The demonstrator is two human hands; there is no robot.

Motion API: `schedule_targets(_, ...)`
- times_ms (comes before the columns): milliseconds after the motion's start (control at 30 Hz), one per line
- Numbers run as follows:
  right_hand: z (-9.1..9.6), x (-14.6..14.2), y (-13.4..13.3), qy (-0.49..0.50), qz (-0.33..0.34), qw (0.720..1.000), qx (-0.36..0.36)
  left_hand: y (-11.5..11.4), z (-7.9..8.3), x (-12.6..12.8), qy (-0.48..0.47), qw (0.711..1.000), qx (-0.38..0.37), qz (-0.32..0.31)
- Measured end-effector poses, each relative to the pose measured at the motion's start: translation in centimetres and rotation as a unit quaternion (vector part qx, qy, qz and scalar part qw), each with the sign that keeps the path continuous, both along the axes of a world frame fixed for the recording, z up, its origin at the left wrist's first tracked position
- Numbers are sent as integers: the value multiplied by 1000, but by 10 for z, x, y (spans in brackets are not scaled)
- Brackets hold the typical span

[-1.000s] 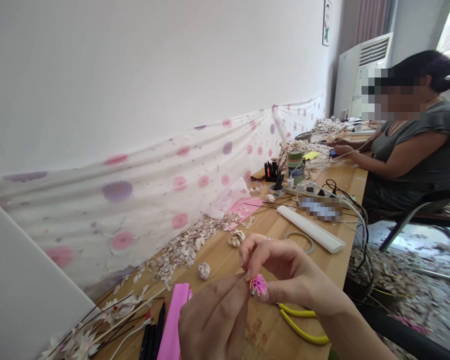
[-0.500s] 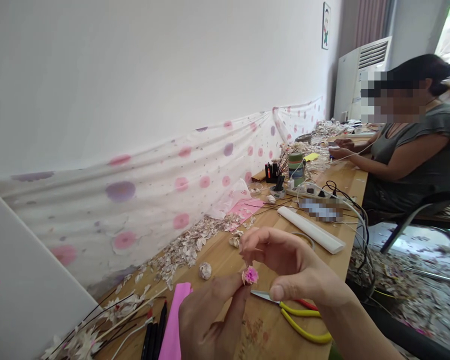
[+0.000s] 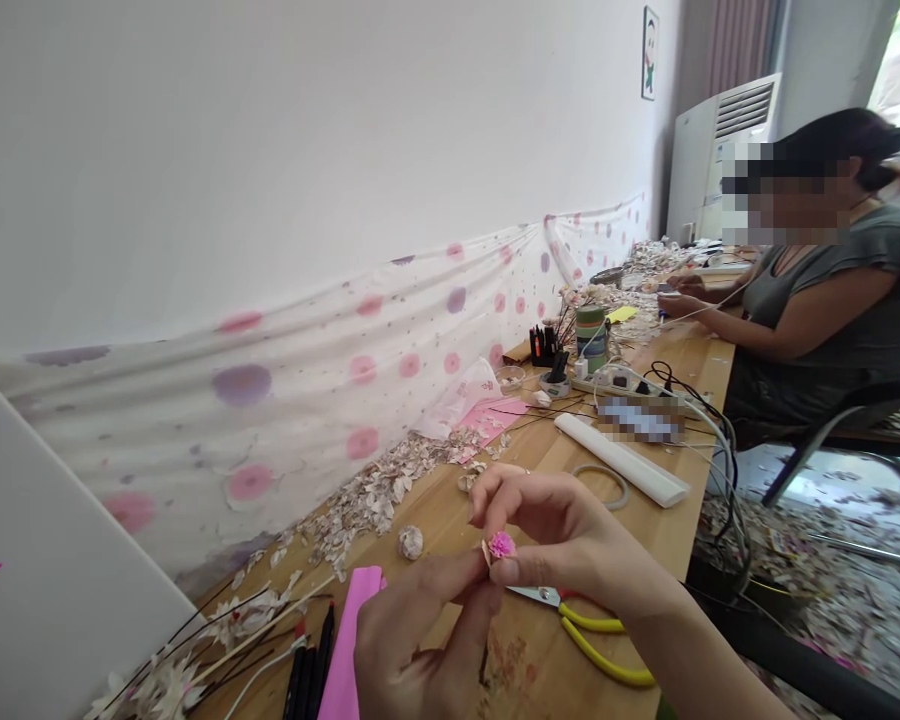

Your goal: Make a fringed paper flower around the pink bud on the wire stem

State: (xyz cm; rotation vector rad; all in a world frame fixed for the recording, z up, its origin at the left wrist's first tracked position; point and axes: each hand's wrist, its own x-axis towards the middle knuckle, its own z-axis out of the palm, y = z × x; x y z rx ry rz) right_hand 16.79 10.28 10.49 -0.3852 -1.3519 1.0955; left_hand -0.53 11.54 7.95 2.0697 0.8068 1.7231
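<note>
Fingers of the right hand [image 3: 570,535] are closing in a pinch around a small pink fringed bloom [image 3: 502,545], the thumb pressing from below and the forefinger arching over it. The left hand [image 3: 412,650] is rising to meet it, its forefinger reaching the base of the bloom, where a pale petal [image 3: 486,552] is sticking out; from this angle I cannot tell whether that finger is gripping or only steadying. The bloom is hanging in the air between both hands, above the wooden bench [image 3: 682,370]. The work in hand looks like fine shaping at the flower's base, and the next move seems to call for a firm pinch so that the petal sits snugly. Just below, yellow-handled snips [image 3: 607,648] are lying open, with a strip of pink crepe paper [image 3: 354,640] and black markers [image 3: 307,670] to the left. Farther along, a ball of pale petals [image 3: 410,542] is sitting beside a long drift of loose petals [image 3: 367,495] against the wall, while a white foam bar [image 3: 621,460] is lying near a power strip [image 3: 615,380]. Up the bench, a co-worker [image 3: 817,300] is working with both hands [image 3: 679,305].
</note>
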Motion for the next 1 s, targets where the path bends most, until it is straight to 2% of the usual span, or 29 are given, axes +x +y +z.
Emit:
schedule_targets(100, -2, -1, 3, 34, 41, 998, -22, -1, -4, 2, -11, 999, 6, -42)
schedule_targets(200, -5, -3, 7, 66, 80, 993, -55, 0, -8, 3, -33, 998, -13, -47)
schedule_targets(267, -6, -4, 11, 75, 84, 991, -72, 1, -9, 4, -41, 998, -30, -35)
schedule_targets(367, -8, -3, 13, 65, 75, 991, -92, 3, -8, 4, -48, 997, -34, -50)
schedule_targets(433, -17, 3, 10, 41, 21, 994, -103, 2, -5, 6, -78, 994, -46, -56)
schedule_targets(467, -25, 8, 7, 26, -35, 993, -107, 2, -4, 7, -100, 992, -56, -54)
schedule_targets(533, -50, 23, 1, -9, -208, 971, -119, 2, -1, 9, -141, 986, -81, -45)
schedule_targets(567, -66, 33, -2, -32, -303, 944, -127, 2, 1, 9, -157, 983, -91, -40)
schedule_targets(600, -84, 45, -6, -68, -401, 902, -142, 4, 2, 8, -166, 981, -96, -38)
schedule_targets(633, -101, 58, -8, -112, -491, 850, -158, 5, 3, 7, -169, 980, -99, -40)
schedule_targets(667, -118, 71, -11, -128, -525, 824, -171, 8, 3, 6, -170, 979, -100, -42)
schedule_targets(767, -158, 105, -10, -178, -577, 772, -197, 14, 4, 2, -174, 978, -104, -40)
schedule_targets(833, -173, 119, -1, -227, -575, 758, -205, 15, 5, 3, -184, 975, -118, -30)
schedule_targets(900, -179, 125, 12, -276, -544, 767, -200, 12, 6, 8, -206, 968, -144, -22)
schedule_targets(1000, -178, 122, 36, -333, -474, 795, -181, 5, 8, 16, -238, 954, -181, -20)
